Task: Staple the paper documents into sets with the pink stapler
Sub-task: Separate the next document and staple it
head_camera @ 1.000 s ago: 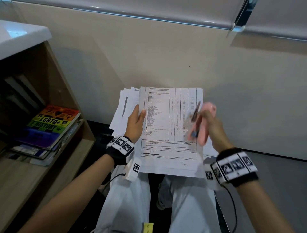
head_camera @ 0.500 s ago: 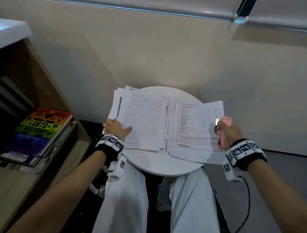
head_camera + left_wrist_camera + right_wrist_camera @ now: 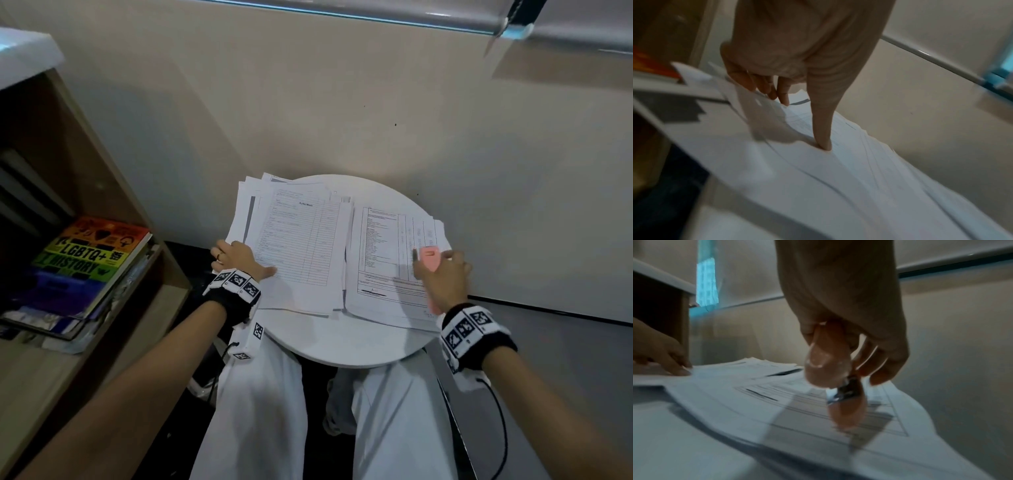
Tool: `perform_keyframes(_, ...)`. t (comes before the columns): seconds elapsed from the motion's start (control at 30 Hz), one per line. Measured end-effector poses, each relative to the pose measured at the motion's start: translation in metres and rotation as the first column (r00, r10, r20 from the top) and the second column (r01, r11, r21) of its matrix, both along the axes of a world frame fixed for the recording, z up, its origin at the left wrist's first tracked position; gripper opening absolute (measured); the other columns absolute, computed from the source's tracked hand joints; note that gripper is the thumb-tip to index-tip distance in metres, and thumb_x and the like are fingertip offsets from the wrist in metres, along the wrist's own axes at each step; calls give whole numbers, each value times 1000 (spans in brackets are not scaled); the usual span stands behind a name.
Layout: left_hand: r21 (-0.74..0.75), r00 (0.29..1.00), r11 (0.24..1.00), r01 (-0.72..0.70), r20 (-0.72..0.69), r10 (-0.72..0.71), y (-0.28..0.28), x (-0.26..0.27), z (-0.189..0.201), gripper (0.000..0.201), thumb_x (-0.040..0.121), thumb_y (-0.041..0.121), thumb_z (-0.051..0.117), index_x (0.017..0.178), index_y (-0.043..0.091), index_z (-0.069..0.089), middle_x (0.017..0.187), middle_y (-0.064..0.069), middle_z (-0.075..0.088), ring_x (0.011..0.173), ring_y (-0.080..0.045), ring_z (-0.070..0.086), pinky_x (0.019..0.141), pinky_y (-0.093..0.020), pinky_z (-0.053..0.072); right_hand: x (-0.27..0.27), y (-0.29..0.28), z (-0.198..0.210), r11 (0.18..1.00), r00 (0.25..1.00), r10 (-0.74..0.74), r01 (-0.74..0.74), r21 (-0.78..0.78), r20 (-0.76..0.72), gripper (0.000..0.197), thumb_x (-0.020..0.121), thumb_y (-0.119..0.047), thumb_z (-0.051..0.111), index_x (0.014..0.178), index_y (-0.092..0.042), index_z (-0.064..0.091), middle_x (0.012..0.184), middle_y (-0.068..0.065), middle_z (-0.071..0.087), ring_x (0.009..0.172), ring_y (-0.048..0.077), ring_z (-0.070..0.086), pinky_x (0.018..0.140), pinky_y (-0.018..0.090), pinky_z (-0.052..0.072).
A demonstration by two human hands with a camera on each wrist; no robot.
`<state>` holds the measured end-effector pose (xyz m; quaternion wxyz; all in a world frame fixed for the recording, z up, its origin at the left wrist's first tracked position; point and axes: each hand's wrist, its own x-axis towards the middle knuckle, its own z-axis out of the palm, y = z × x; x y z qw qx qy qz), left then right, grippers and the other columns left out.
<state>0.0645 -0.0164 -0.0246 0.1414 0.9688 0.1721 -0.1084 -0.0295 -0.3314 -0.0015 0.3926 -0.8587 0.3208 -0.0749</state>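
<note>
Two lots of printed paper lie on a small round white table (image 3: 342,346). The bigger loose pile (image 3: 301,246) is on the left; a set with a table print (image 3: 380,260) lies on the right. My left hand (image 3: 245,262) is at the pile's left edge, thumb (image 3: 823,141) pressing on the top sheet and fingers (image 3: 777,95) curled round the edge, where sheets bend up. My right hand (image 3: 445,274) grips the pink stapler (image 3: 430,258) just above the right set's right side. In the right wrist view the stapler (image 3: 828,366) points down at that set (image 3: 777,402), its metal mouth showing.
A wooden shelf unit (image 3: 161,274) stands close on the left and holds a rainbow-covered book (image 3: 92,260) on other books. A beige wall (image 3: 376,102) runs right behind the table. My knees in white trousers (image 3: 267,411) are under the table's near edge.
A second ago my left hand held the set upright with the stapler at its right edge. The set now lies flat on the right, and the left hand has gone to the left pile.
</note>
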Motion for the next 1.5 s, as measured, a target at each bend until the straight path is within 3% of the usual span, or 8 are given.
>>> perform_keyframes(0.1, -102, 995, 992, -74, -68, 67, 5, 7, 1, 85, 63, 52, 81, 122, 2, 46, 139, -19, 28, 132, -36, 24, 103, -47, 33, -10, 15, -8, 932, 993, 93, -61, 358, -72, 28, 88, -24, 63, 96, 1, 54, 84, 10, 57, 64, 19, 54, 48, 21, 48)
perform_keyframes(0.43, -207, 964, 969, -132, 201, 174, 15, 15, -15, 33, 93, 19, 55, 109, -10, 60, 129, -21, 36, 123, -39, 33, 98, -47, 39, -7, 15, -41, 872, 978, 82, 24, 489, -194, 51, 82, -32, 65, 118, 2, 52, 97, 17, 64, 73, 24, 60, 59, 27, 44)
perform_keyframes(0.6, -258, 820, 963, 76, 566, 87, 19, -4, -18, 12, 93, 10, 54, 97, -1, 58, 129, -20, 40, 115, -38, 36, 95, -44, 38, -7, 14, -39, 877, 974, 108, 2, 481, -201, 44, 85, -28, 63, 114, 5, 55, 90, 15, 63, 71, 25, 58, 60, 28, 44)
perform_keyframes(0.77, -373, 689, 887, 271, 719, 92, 33, -24, -14, 14, 89, -15, 43, 94, -5, 52, 107, -23, 51, 92, -24, 44, 84, -14, 31, -8, 12, -39, 867, 976, 122, -17, 497, -180, 33, 86, -23, 63, 104, 4, 60, 80, 14, 64, 65, 24, 59, 60, 27, 46)
perform_keyframes(0.9, -498, 696, 758, 421, 714, 83, 47, -37, -4, 17, 95, -3, 43, 88, 13, 40, 68, -2, 47, 62, -13, 38, 55, -13, 31, -10, 11, -35, 877, 972, 136, -27, 480, -193, 35, 86, -27, 61, 103, 3, 62, 83, 15, 65, 68, 26, 59, 65, 30, 46)
perform_keyframes(1.27, -755, 849, 411, 511, 518, -106, 55, -93, 21, 21, 93, -1, 51, 98, 15, 64, 97, 19, 68, 96, 14, 58, 87, -4, 41, -14, 5, -22, 831, 985, 58, 43, 554, -164, 21, 93, -23, 53, 90, -3, 55, 69, 9, 58, 61, 21, 54, 50, 23, 46)
perform_keyframes(1.4, -823, 917, 421, 381, 279, -285, 35, -122, -11, 25, 89, -2, 58, 104, 18, 62, 112, 7, 62, 99, 17, 56, 86, -1, 41, -18, -1, -19, 783, 992, -2, 79, 617, -125, 16, 89, -22, 57, 89, -6, 57, 71, 10, 62, 59, 21, 60, 60, 28, 49)
perform_keyframes(1.5, -793, 917, 520, 317, 117, -382, 28, -133, -25, 27, 89, 5, 61, 113, 17, 59, 124, -4, 60, 114, -10, 57, 92, -16, 46, -21, -2, -14, 718, 997, -56, 81, 691, -59, 10, 91, -15, 56, 86, -6, 55, 68, 11, 59, 44, 17, 60, 53, 24, 52)
